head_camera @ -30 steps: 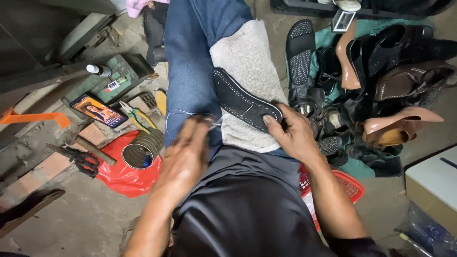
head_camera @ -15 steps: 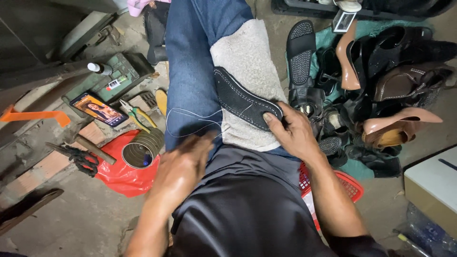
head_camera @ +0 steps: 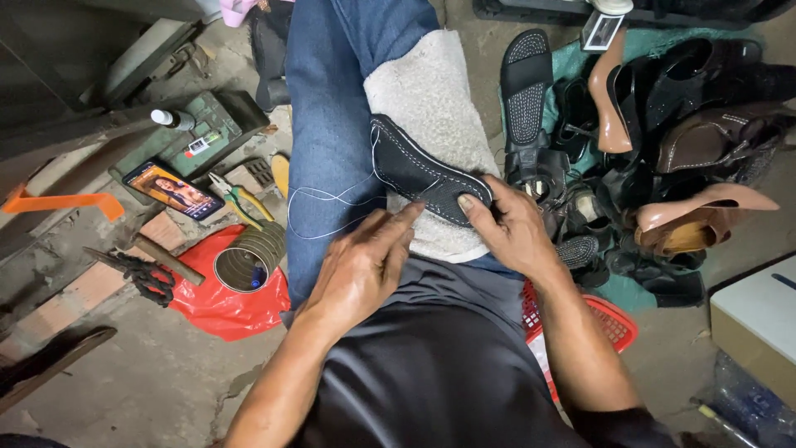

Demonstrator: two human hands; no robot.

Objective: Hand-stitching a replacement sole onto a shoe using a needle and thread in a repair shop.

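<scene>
A black shoe sole with white stitching along its edge lies on a grey cloth over my jeans-clad thigh. My right hand grips the sole's near end, thumb on top. My left hand sits just left of it, fingers pinched toward the sole's edge at the end of a thin white thread. The thread loops over my blue jeans. I cannot make out a needle.
A pile of dark and tan shoes and sandals lies right. On the left are a phone, pliers, a tin can on a red bag, a hammer, a red basket and a white box.
My left hand moved up and right from my lap to the sole's edge. The thread now hangs in slack loops over the jeans. The right hand kept its hold.
</scene>
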